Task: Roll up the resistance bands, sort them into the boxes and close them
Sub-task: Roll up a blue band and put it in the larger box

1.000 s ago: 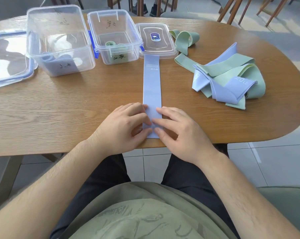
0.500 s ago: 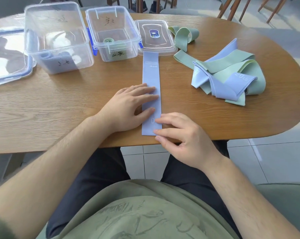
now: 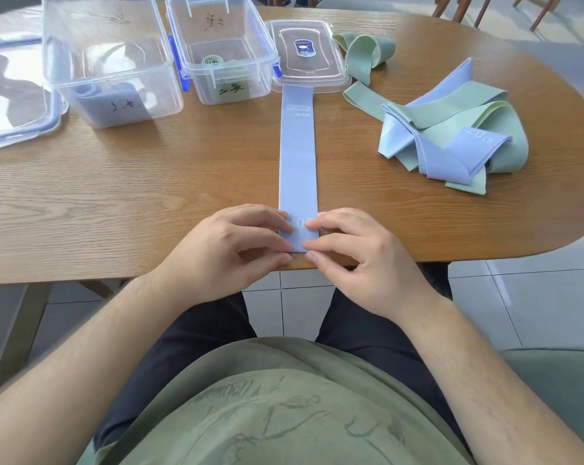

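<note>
A blue resistance band (image 3: 298, 152) lies flat and straight on the wooden table (image 3: 132, 196), running from the near edge toward the boxes. My left hand (image 3: 230, 246) and my right hand (image 3: 357, 256) pinch its near end from either side, at the table's front edge. A large clear box (image 3: 109, 62) at the back left holds rolled blue bands. Beside it, a smaller clear box (image 3: 221, 48) holds a rolled green band. A pile of loose blue and green bands (image 3: 451, 135) lies at the right.
The small box's lid (image 3: 305, 52) lies flat behind the band's far end. The large lid (image 3: 11, 95) sits at the far left. One loose green band (image 3: 364, 55) lies at the back right. Wooden chair legs stand beyond the table.
My left hand drew back from lying flat on the band and now pinches its near end with my right hand, fingertips of both meeting on the end.
</note>
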The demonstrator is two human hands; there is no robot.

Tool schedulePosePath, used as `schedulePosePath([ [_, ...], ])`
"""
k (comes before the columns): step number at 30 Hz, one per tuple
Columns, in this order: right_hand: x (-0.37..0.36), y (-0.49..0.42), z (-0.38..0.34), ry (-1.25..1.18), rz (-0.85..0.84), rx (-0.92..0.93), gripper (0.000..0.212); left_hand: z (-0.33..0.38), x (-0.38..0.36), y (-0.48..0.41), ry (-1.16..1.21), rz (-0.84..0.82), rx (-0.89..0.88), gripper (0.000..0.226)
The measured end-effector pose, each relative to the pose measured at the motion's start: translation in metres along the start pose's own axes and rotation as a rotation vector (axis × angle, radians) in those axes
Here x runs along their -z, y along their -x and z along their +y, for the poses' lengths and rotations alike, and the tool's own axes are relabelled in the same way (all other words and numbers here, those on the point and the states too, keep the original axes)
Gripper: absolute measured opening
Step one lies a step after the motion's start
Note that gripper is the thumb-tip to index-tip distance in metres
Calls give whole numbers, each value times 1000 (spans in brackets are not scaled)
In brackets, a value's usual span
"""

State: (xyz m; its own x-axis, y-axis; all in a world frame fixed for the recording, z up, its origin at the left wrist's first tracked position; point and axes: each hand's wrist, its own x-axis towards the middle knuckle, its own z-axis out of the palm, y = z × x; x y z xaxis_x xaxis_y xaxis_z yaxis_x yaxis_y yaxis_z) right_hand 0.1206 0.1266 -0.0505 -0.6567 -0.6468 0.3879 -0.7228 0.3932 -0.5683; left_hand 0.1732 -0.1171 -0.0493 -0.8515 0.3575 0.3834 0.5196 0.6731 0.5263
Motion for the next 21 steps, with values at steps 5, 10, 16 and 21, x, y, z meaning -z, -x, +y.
schedulePosePath([
  [5, 4, 1, -2, 13, -18, -20, 9, 1, -2, -1, -4, 9, 11, 17],
  [10, 7, -5, -9, 98, -60, -31, 6, 3, -1, -3, -55, 1, 26, 16],
  [16, 18, -23, -14, 164, -291, -32, 11, 10, -7, -7, -108, -23, 133, 28],
  [21, 20, -34, -17, 172, -365, -61, 10, 12, -7, -10, -124, -51, 162, 31],
])
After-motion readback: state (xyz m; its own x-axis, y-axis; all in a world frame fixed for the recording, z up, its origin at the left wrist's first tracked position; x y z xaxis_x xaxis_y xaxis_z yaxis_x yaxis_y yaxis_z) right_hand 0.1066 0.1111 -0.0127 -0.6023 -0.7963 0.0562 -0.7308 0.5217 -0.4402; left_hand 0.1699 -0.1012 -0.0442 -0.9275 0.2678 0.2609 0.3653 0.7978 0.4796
